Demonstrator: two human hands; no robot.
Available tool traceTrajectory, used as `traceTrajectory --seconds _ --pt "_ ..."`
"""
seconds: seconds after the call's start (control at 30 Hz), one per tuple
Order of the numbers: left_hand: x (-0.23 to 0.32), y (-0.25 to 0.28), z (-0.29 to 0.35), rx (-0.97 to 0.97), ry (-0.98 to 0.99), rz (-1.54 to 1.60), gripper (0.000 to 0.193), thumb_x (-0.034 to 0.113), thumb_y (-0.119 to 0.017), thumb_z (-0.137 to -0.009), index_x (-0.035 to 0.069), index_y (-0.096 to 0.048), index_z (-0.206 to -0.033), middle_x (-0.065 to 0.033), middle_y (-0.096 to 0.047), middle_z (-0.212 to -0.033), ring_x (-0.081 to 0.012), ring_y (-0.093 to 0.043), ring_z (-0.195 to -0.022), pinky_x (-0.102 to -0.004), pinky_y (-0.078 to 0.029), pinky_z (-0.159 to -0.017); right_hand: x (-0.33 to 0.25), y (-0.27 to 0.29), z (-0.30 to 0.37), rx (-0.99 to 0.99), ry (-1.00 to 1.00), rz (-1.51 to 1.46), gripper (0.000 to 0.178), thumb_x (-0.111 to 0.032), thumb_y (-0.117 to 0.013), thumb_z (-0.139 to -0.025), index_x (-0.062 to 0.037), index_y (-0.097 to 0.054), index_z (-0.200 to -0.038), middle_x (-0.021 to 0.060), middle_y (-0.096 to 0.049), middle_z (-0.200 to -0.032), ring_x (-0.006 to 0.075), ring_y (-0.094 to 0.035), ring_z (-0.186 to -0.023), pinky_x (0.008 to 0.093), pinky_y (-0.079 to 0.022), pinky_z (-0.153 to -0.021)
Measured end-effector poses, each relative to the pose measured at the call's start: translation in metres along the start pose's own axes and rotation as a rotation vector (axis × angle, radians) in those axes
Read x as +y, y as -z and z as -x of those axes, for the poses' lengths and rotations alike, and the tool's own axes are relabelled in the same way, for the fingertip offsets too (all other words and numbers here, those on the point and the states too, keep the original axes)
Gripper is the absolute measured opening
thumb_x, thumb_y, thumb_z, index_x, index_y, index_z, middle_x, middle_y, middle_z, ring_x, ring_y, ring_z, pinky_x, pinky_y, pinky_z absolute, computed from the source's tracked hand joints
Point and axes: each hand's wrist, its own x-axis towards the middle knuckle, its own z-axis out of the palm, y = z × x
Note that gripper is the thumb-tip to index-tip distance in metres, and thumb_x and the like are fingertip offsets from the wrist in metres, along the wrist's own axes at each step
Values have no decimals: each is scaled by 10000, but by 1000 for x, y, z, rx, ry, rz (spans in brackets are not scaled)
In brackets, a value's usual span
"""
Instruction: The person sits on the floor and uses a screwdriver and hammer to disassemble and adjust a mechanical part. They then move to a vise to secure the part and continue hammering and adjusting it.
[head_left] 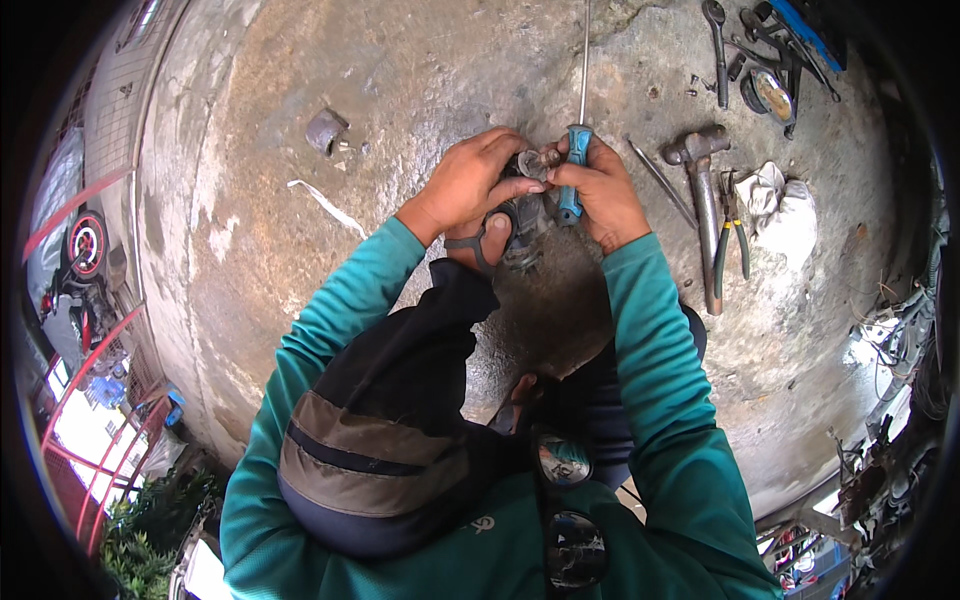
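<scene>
My left hand [472, 180] is closed round the left side of a dark, greasy metal part [528, 222], which rests on the concrete by my sandalled foot [490, 238]. A small round metal piece [538, 163] shows at its top, between my two hands. In my right hand [608, 195] is a screwdriver [575, 175] with a blue handle, its long shank pointing away from me. The thumb and fingertips of that hand also reach the small metal piece. Whether they pinch it, I cannot tell. My fingers hide much of the part's upper end.
To the right lie a hammer [708, 210], pliers [731, 235], a thin metal rod [662, 182] and a white cloth [785, 215]. A ratchet [717, 50] and other tools lie at the far right. A metal collar [325, 130] and a white strip [328, 208] are on the left.
</scene>
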Motion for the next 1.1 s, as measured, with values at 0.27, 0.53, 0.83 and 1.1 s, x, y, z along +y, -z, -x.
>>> traceTrajectory --seconds 0.27,0.53,0.83,1.1 --pt "2 1 -9 45 -71 98 519 377 -838 -860 12 -665 -1187 -165 -693 -1193 -389 -692 -1103 -446 -570 -938 -7 -1 10 -1 107 -12 293 96 -666 -854 8 -595 -1125 130 -692 -1110 194 -702 -949 332 -597 -809" --pt "-2 8 -17 -45 -27 126 548 347 -879 -796 1 -677 -1169 -173 -708 -1181 -391 -695 -1105 -451 -556 -951 -16 -9 7 27 63 264 367 -34 -864 -830 13 -608 -1089 78 -690 -994 171 -710 -902 319 -594 -765" --pt "6 -15 -4 74 99 229 447 203 -717 -810 -30 -647 -1184 -232 -675 -1122 -434 -678 -1054 -468 -539 -919 -36 -47 9 147 336 1159 536 -141 -889 -711 52 -537 -1065 313 -714 -991 484 -714 -987 514 -577 -849" --pt "2 -8 -19 -43 22 207 468 213 -742 -805 -31 -638 -1190 -238 -686 -1116 -459 -667 -1087 -467 -543 -914 -46 -40 4 146 361 1177 414 -131 -823 -710 50 -588 -998 288 -707 -897 485 -714 -918 506 -585 -813"
